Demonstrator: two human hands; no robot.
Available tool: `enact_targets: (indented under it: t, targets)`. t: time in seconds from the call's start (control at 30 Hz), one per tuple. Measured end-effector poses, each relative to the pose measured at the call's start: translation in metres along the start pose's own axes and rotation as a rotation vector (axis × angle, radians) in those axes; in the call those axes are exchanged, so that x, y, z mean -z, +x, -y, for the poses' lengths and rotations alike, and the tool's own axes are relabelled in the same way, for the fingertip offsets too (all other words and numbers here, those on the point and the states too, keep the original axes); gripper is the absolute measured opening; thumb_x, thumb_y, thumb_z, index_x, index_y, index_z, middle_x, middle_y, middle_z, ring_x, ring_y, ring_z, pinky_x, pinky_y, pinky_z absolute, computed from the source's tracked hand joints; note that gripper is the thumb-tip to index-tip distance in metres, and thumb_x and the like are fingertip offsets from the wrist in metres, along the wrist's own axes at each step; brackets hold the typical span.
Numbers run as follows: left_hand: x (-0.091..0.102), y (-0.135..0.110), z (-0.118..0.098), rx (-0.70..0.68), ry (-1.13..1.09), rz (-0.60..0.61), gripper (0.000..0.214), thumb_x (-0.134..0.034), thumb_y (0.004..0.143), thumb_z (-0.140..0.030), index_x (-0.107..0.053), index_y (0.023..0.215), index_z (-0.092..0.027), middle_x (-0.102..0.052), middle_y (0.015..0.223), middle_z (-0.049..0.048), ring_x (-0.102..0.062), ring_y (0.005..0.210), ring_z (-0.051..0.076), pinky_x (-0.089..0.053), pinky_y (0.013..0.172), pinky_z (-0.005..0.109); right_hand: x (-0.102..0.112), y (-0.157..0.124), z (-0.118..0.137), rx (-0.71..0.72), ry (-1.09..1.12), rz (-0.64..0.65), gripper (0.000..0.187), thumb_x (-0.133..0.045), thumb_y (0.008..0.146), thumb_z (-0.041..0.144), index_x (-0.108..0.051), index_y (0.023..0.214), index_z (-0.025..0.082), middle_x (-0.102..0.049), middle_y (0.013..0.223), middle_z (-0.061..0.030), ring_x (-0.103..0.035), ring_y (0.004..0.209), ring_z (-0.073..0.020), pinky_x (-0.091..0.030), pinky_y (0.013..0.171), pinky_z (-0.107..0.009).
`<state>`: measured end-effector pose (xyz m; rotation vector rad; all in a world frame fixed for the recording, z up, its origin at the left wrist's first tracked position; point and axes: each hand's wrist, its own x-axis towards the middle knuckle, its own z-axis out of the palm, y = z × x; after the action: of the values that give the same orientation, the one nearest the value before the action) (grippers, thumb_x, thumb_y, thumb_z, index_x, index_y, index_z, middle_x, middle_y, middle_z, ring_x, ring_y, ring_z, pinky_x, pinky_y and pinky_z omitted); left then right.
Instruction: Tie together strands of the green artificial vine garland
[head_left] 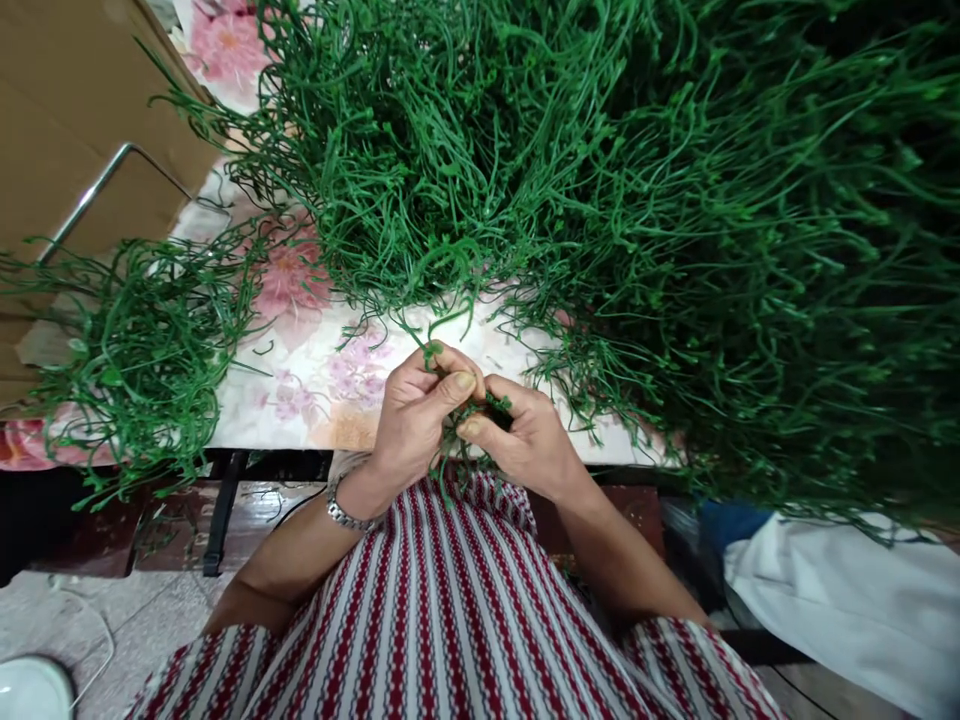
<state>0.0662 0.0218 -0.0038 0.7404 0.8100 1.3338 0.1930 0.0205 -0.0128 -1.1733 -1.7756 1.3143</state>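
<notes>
My left hand (pixel 416 410) and my right hand (pixel 525 440) meet at the near edge of a table, both pinched round a small bunch of thin green plastic stems (pixel 471 415). The stems stick out above and below my fingers. A silver watch band (pixel 346 514) sits on my left wrist. A huge heap of the same green stems (pixel 675 220) covers the table behind and to the right of my hands. A smaller pile of stems (pixel 142 350) lies at the table's left end.
A floral cloth (pixel 300 380) covers the table. Brown cardboard (pixel 67 110) with a metal rod (pixel 90 195) stands at the far left. White fabric (pixel 847 600) lies low at the right. A white dish (pixel 30 690) sits on the floor at the bottom left.
</notes>
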Motion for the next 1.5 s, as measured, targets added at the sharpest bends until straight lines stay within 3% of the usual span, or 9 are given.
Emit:
enact_targets:
  t: [0.17,0.43,0.6,0.83,0.97,1.07,1.2,1.37,1.5]
  targets:
    - [-0.001,0.0,0.0,-0.037,-0.064,-0.031,0.015,-0.057,0.077,-0.015,-0.048,0.065,-0.015,-0.048,0.058,-0.0014,-0.046,0.058,0.009,-0.037,0.059,0.021,-0.001,-0.004,0.0,0.028,-0.059,0.002,0.017,-0.054,0.081,0.029,-0.049,0.071,0.016,-0.04,0.059,0.0057,-0.034,0.054,-0.0057,-0.03,0.052,-0.019]
    - [0.001,-0.001,-0.002,0.136,-0.34,-0.017,0.02,-0.051,0.08,-0.017,-0.037,0.065,-0.017,-0.036,0.059,-0.0032,-0.042,0.057,0.008,-0.036,0.059,0.021,0.003,-0.005,-0.007,0.251,-0.03,0.003,0.007,-0.051,0.083,0.022,-0.054,0.08,0.017,-0.053,0.069,0.0011,-0.048,0.061,-0.0082,-0.037,0.059,-0.02]
    - [0.003,-0.002,-0.002,0.195,-0.349,-0.032,0.022,-0.053,0.079,-0.018,-0.035,0.065,-0.017,-0.032,0.058,-0.0037,-0.036,0.052,0.007,-0.033,0.056,0.02,0.006,-0.004,-0.006,0.34,-0.145,0.054,0.007,-0.047,0.085,0.02,-0.053,0.082,0.017,-0.056,0.072,-0.001,-0.052,0.065,-0.0099,-0.04,0.06,-0.022]
    - [-0.001,-0.005,0.001,0.119,-0.329,-0.034,0.025,-0.054,0.077,-0.015,-0.035,0.061,-0.016,-0.033,0.055,-0.0035,-0.036,0.05,0.007,-0.034,0.055,0.02,0.012,0.002,-0.003,0.411,-0.331,0.159,0.015,-0.043,0.086,0.02,-0.052,0.075,0.016,-0.052,0.067,-0.0013,-0.047,0.064,-0.0108,-0.037,0.059,-0.023]
    - [0.008,0.001,-0.009,0.124,-0.384,-0.062,0.021,-0.054,0.077,-0.015,-0.039,0.064,-0.017,-0.029,0.054,-0.0049,-0.03,0.046,0.005,-0.032,0.049,0.018,0.019,-0.004,-0.006,0.368,-0.205,0.163,0.024,-0.043,0.085,0.022,-0.045,0.062,0.018,-0.041,0.056,0.0025,-0.038,0.051,-0.0084,-0.029,0.05,-0.022]
    - [0.014,0.007,-0.022,-0.003,-0.358,-0.119,0.018,-0.056,0.076,-0.014,-0.041,0.066,-0.018,-0.029,0.055,-0.0054,-0.026,0.043,0.004,-0.032,0.045,0.017,0.026,-0.009,-0.008,0.299,-0.12,0.11,0.025,-0.043,0.085,0.023,-0.042,0.06,0.018,-0.037,0.053,0.0035,-0.034,0.048,-0.0077,-0.027,0.048,-0.023]
    - [0.01,0.008,-0.024,-0.035,-0.204,-0.039,0.02,-0.056,0.079,-0.019,-0.041,0.065,-0.018,-0.034,0.055,-0.0051,-0.033,0.045,0.006,-0.042,0.056,0.025,0.032,-0.007,-0.008,0.304,-0.133,0.025,0.021,-0.047,0.083,0.028,-0.045,0.065,0.017,-0.045,0.064,-0.0015,-0.044,0.061,-0.0122,-0.035,0.056,-0.025]
    - [0.004,0.005,-0.014,-0.086,-0.149,-0.024,0.018,-0.054,0.08,-0.017,-0.042,0.066,-0.017,-0.035,0.055,-0.0052,-0.034,0.046,0.006,-0.042,0.063,0.027,0.033,-0.005,-0.011,0.105,0.01,-0.166,0.011,-0.046,0.086,0.028,-0.051,0.083,0.018,-0.053,0.069,0.0004,-0.048,0.052,-0.0088,-0.039,0.051,-0.023]
    - [0.006,0.005,-0.012,-0.096,-0.118,-0.054,0.018,-0.052,0.081,-0.017,-0.042,0.067,-0.017,-0.035,0.056,-0.0051,-0.033,0.047,0.006,-0.041,0.065,0.027,0.045,-0.013,-0.006,0.088,-0.111,-0.408,0.01,-0.049,0.086,0.026,-0.054,0.089,0.019,-0.052,0.07,0.0006,-0.046,0.053,-0.0088,-0.036,0.05,-0.023]
